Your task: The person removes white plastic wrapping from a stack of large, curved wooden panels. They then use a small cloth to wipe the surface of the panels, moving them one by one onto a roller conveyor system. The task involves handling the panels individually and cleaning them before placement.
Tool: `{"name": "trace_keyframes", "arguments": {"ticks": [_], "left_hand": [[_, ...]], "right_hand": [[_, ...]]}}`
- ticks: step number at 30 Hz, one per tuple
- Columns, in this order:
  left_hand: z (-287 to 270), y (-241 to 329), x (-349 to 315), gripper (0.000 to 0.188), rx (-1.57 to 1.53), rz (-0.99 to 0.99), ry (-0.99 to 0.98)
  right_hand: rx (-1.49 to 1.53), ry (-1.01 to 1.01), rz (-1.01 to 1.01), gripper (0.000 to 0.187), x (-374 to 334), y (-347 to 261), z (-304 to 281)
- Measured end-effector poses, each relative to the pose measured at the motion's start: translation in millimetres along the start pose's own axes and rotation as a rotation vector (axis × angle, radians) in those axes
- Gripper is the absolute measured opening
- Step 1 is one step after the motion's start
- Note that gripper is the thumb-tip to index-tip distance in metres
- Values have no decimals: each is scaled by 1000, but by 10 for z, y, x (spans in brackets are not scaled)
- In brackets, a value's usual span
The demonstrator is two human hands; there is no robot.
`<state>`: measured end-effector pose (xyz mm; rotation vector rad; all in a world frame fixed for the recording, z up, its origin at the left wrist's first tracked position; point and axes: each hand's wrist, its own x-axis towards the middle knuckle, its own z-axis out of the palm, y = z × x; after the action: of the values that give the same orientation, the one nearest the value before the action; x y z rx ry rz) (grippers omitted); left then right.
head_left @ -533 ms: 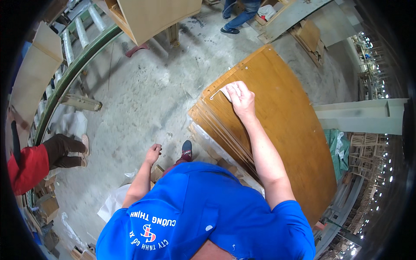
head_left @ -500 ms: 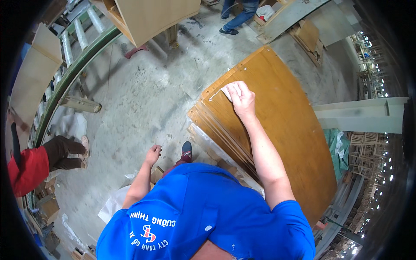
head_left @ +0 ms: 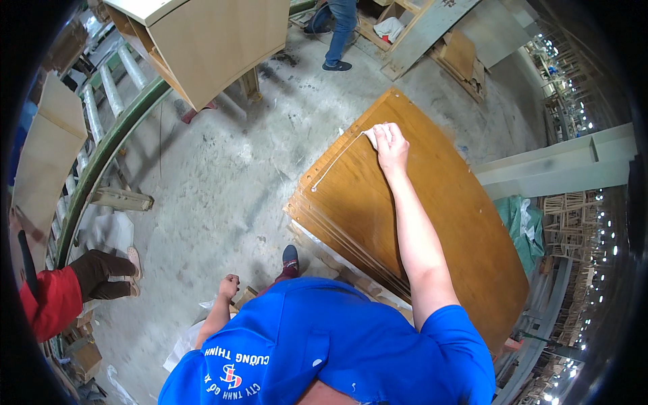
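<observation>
A large brown wooden panel (head_left: 445,202) lies on top of a stack of similar panels, with small holes along its far left edge. Above that edge my right hand (head_left: 393,150) is closed in a pinch on a small pale pouch-like piece (head_left: 370,137). From this piece a thin white line (head_left: 335,160) runs over the wood to a dot near the panel's left corner; whether it is cord or a squeezed-out bead, I cannot tell. My left hand (head_left: 229,286) hangs low over the floor, fingers curled, with nothing visible in it.
A pale wooden cabinet (head_left: 223,50) stands at the upper left beside a green-framed roller conveyor (head_left: 111,138). A person in a red shirt (head_left: 57,304) is at the left; another's jeans-clad leg (head_left: 342,34) shows at the top. A grey steel beam (head_left: 553,162) stands beyond the stack.
My right hand has moved away from the panel's left corner along its edge, and the white line has grown longer. My view has shifted slightly; the left hand still hangs low.
</observation>
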<state>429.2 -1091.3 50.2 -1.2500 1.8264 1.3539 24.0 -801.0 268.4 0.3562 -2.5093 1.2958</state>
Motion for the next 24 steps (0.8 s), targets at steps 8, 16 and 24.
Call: {"name": "trace_keyframes", "arguments": {"ticks": [8,16,24], "left_hand": [[101,346,138,27,-89,104,-71],[67,623,164,29,-45,157,-71],[-15,576,139,26,-38,87,-83]], "right_hand": [[-20,-24,21,27,55,22,4],[-46,137,11,27,427,314,-55],[-162,276,83,32,1045,684,-200]]}}
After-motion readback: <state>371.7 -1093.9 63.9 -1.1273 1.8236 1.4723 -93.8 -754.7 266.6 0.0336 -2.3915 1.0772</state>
